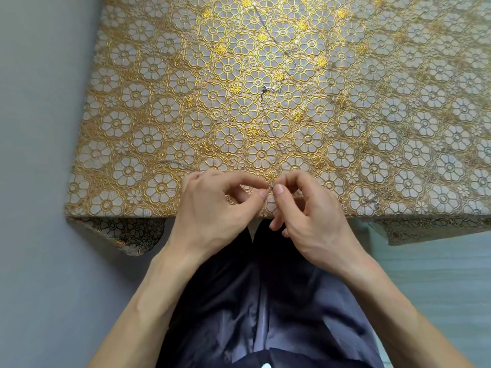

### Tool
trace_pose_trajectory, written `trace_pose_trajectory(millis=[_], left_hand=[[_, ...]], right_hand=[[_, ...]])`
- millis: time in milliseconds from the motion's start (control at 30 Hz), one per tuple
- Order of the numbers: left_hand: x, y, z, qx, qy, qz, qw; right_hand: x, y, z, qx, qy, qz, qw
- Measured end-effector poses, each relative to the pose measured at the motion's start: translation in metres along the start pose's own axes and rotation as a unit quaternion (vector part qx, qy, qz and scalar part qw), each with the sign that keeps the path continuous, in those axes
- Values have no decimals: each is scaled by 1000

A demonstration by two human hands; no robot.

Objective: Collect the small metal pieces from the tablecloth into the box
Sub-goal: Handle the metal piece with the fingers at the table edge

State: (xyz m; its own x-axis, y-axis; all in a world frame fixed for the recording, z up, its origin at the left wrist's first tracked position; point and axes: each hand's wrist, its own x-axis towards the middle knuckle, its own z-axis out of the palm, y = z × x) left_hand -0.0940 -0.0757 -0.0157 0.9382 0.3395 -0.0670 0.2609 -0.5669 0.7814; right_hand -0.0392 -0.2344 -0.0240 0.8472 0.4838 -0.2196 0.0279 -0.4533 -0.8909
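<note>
At the near edge of the surface, the left hand (212, 208) and right hand (310, 216) both pinch one tiny metal piece (271, 186) between thumb and forefinger; perhaps it is the clasp of the thin chain (172, 163) trailing left; light, limp, slippery, it may snag the lacy tablecloth (132, 102); best pinched at the clasp; no box shows.

**Layout, ref: centre clasp**

Small silver metal clasp (265, 89) sits mid gold floral lace tablecloth (127, 107). Thin silver chain (268, 33) runs behind and before it. Small grey metal bit (333, 98) right of it. Left hand (210, 208) and right hand (313, 219) before it, pinching tiny metal piece (271, 186) between them.
</note>
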Motion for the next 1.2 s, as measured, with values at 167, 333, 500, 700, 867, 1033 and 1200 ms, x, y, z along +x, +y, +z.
trace_pose_trajectory(millis=[167, 333, 500, 700, 867, 1033, 1200], left_hand=[[1, 3, -3, 7, -13, 12, 1000], [-1, 0, -1, 14, -8, 17, 1000], [-3, -2, 1, 11, 14, 19, 1000], [-5, -5, 1, 9, 0, 28, 1000], [-7, -4, 0, 1, 0, 57, 998], [-9, -11, 2, 25, 5, 91, 996], [-5, -15, 5, 22, 21, 85, 996]], right_hand=[[0, 1, 4, 9, -1, 3, 1000], [-2, 0, 5, 21, 17, 17, 999], [-3, -1, 6, 24, 20, 19, 999], [-1, -3, 8, 112, 4, 74, 991], [-1, 1, 12, 61, 17, 41, 997], [-1, 5, 11, 109, 9, 55, 992], [0, 7, 9, 113, 3, 40, 993]])
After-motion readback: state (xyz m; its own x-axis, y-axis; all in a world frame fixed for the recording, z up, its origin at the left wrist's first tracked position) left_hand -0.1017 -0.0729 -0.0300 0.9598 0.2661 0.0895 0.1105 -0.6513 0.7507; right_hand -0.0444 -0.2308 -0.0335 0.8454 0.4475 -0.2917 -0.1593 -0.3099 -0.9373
